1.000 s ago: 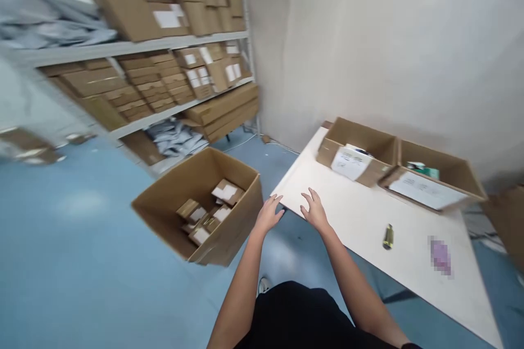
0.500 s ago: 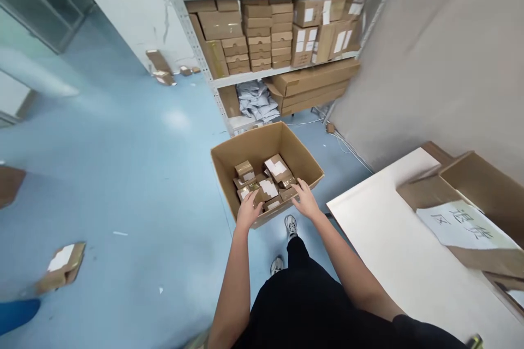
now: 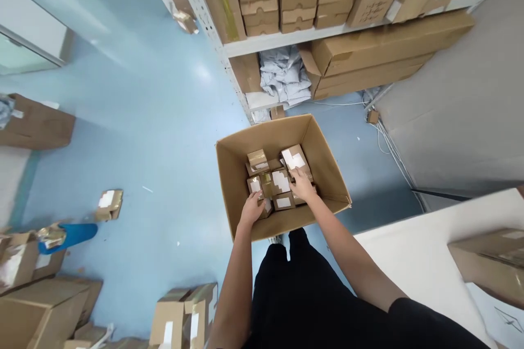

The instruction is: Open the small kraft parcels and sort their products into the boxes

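Reaching down inside the big open carton (image 3: 266, 132), I have both hands among the small boxes, where half a second ago they were over its near rim and a second ago by the table's edge. My left hand (image 3: 252, 209) is loosely curled, thumb apart from the fingers, over a small box (image 3: 254, 184) at the left of the heap; I can't tell whether it touches. My right hand (image 3: 302, 184) has moved farther in, fingertips at the near-left edge of the white-labelled box (image 3: 298, 160); whether they have hold of it I can't tell. The labelled box lies at the heap's right, still inside the carton, which stands on the blue floor (image 3: 164, 152) before the shelf rack (image 3: 282, 41). My view has swung, leaving the white table (image 3: 403, 245) at lower right.
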Demonstrator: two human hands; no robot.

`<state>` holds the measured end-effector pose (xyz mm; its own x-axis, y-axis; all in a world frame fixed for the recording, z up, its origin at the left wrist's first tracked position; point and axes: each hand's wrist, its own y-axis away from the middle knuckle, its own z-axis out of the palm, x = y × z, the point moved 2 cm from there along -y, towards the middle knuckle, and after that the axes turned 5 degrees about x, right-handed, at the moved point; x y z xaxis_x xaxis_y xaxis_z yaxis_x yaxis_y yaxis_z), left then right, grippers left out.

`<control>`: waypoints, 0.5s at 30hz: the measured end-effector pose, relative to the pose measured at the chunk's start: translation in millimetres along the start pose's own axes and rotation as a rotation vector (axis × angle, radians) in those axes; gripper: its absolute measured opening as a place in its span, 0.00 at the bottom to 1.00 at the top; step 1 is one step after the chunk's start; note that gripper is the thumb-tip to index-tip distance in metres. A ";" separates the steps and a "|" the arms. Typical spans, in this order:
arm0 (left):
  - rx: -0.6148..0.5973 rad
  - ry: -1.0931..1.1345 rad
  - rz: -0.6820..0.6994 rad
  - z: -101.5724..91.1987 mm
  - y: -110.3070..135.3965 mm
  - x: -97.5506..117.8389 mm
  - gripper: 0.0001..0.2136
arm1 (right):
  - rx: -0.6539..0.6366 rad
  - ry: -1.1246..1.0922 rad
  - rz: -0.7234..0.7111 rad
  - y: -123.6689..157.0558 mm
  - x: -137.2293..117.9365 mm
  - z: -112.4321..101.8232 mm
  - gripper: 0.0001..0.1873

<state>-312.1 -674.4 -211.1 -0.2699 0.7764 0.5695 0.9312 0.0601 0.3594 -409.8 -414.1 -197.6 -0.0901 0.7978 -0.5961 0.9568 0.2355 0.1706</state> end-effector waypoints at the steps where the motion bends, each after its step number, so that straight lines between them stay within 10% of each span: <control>1: -0.018 0.011 -0.022 9.0 -4.2 -7.0 0.26 | -0.039 0.003 0.018 -11.1 3.2 9.6 0.31; 7: -0.184 -0.003 -0.210 77.8 -37.0 -66.7 0.28 | -0.275 0.045 0.121 -50.5 29.4 94.9 0.34; 15: -0.301 0.008 -0.299 167.0 -139.5 -134.7 0.32 | -0.421 0.104 0.229 -88.9 87.8 219.8 0.38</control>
<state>-364.8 -682.6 -461.5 -0.5204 0.7476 0.4126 0.6989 0.0953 0.7088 -442.0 -487.0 -437.5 0.0616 0.9016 -0.4281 0.7623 0.2344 0.6033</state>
